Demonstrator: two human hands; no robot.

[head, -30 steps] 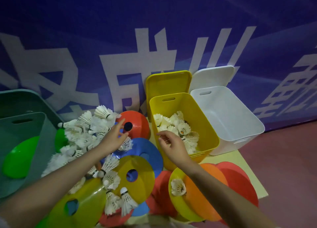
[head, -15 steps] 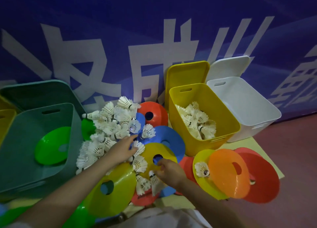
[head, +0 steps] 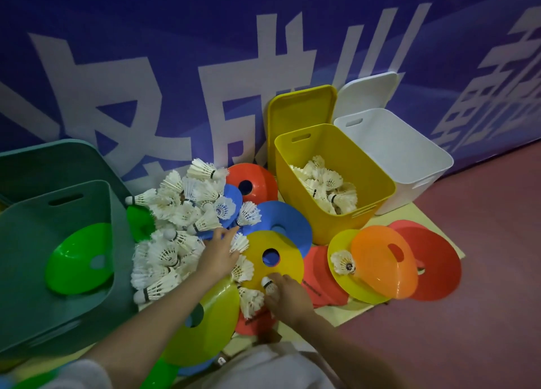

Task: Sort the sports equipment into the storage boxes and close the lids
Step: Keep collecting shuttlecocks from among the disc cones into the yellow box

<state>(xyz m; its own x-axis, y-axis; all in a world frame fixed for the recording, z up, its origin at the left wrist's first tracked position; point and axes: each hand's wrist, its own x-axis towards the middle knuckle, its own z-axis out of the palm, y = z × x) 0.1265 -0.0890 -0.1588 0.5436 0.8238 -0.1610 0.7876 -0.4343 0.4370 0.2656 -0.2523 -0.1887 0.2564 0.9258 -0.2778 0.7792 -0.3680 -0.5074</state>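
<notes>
Two hands work our pile: our right hand [head: 288,296] pinches a white feathered shuttlecock [head: 268,283] on the round yellow plastic disc cone [head: 273,259]; our left hand [head: 218,252] spreads over the heap, its grip hidden.

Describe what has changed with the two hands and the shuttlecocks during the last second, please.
The right hand left the open yellow plastic storage box and came down to the floor pile, where it now pinches a white feather shuttlecock on the yellow disc cone. The left hand slid nearer, fingers spread over the loose white shuttlecocks. The boxes, lids and cones stayed in place.
</notes>
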